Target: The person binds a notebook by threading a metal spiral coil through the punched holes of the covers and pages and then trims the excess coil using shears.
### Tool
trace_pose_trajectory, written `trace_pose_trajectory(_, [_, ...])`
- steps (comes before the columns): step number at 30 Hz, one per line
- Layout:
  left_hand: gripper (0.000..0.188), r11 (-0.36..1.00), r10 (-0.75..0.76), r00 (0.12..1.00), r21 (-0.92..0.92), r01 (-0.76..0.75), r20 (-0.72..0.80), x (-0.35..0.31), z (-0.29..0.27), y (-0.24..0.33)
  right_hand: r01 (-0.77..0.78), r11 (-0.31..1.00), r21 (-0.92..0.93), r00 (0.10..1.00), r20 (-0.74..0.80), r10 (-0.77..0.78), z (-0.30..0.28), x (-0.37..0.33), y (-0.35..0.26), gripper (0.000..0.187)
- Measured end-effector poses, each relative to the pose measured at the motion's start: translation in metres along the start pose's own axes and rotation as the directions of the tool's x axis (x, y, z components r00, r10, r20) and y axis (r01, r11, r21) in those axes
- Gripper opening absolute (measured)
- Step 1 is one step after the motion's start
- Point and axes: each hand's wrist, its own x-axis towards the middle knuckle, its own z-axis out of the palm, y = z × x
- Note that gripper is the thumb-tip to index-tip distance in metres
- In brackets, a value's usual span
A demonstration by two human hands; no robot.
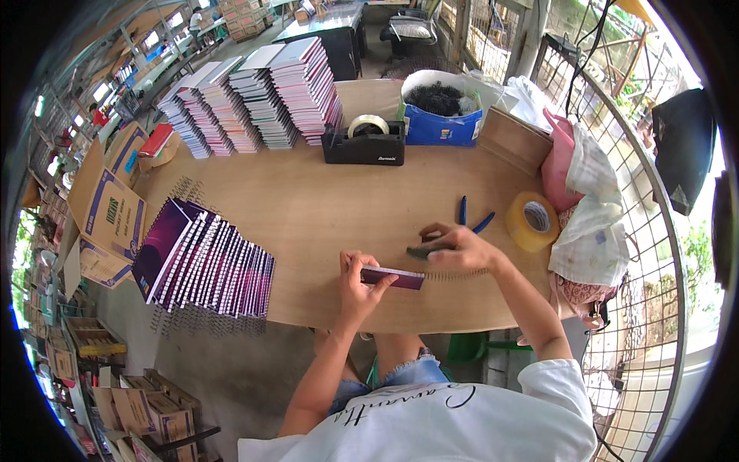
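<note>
My left hand (359, 281) grips a small purple notebook (404, 282), with its edge turned up and its pages pinched between thumb and fingers. A thin wire coil (462, 274) runs out from the notebook's right end, beneath my right hand (459, 248). That hand is closed around a small dark green-grey object (420, 252), whose kind I cannot make out. Behind the right hand lie blue-handled pliers (472, 217). On the left of the table, a fanned row of purple notebooks (212, 262) has loose coil ends sticking out.
Tall notebook stacks (304, 92) stand at the back left. Beside them are a black tape dispenser (363, 146) and a blue box (440, 123) of dark wire coils. A tape roll (533, 221) sits at the right, near bags and a wire-mesh fence (666, 254). An open carton (112, 215) is at left.
</note>
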Motion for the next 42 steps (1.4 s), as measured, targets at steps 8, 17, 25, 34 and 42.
trace_pose_trajectory(8, [0.048, 1.0, 0.01, 1.0, 0.005, -0.01, -0.003, -0.004, 0.001, 0.008, 0.082, 0.996, -0.041, 0.994, 0.072, -0.079, -0.006, 0.004, 0.005, 0.053])
trace_pose_trajectory(17, [0.052, 0.997, 0.069, 0.997, 0.042, -0.069, 0.018, -0.009, 0.004, 0.004, 0.003, 1.0, -0.018, 0.999, 0.037, -0.003, 0.007, 0.006, -0.009, 0.059])
trace_pose_trajectory(25, [0.063, 0.999, -0.012, 1.0, -0.05, 0.012, -0.007, -0.011, 0.011, 0.0, 0.157, 0.965, -0.21, 0.987, 0.053, -0.149, 0.012, 0.018, 0.003, 0.042])
trace_pose_trajectory(34, [0.021, 0.784, -0.295, 0.939, -0.516, 0.344, 0.179, -0.014, -0.02, -0.032, 0.123, 0.981, -0.15, 0.989, 0.105, -0.108, 0.018, 0.021, -0.003, 0.048])
trace_pose_trajectory(42, [0.016, 0.77, -0.295, 0.943, -0.546, 0.33, 0.154, -0.015, -0.014, -0.026, 0.07, 0.923, -0.38, 0.998, 0.025, -0.066, 0.026, 0.027, -0.004, 0.048])
